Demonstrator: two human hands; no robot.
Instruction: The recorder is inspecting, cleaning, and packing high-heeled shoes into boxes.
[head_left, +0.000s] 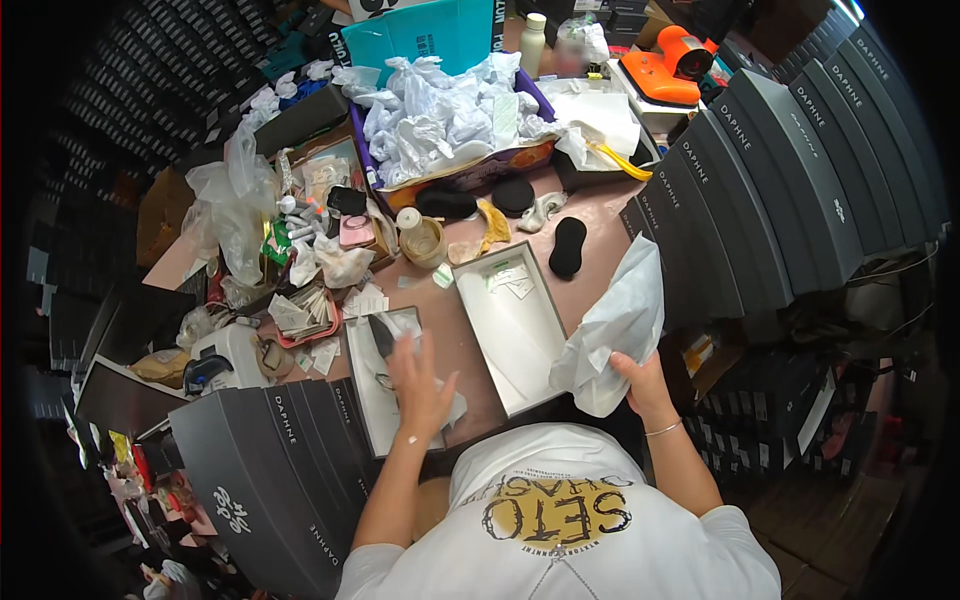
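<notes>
My left hand [422, 388], slightly blurred, has its fingers spread over a narrow open shoebox [372, 422]. A dark shoe [381, 335] shows beside its fingertips, with white paper around it. In my right hand [645, 385] is a sheet of white tissue paper [618, 325], gripped at its lower edge between thumb and fingers and hanging above the table's right side. Between my hands lies a second open box [515, 340], white inside, with small paper slips [512, 281] at its far end.
Dark grey shoeboxes stand in rows at right [750, 200] and lower left [250, 470]. A purple-rimmed carton [470, 172] of crumpled paper [430, 110] sits at the back. Nearer are a jar [421, 240], a black brush-like pad [568, 247], a yellow cloth [494, 226] and an orange device [665, 68].
</notes>
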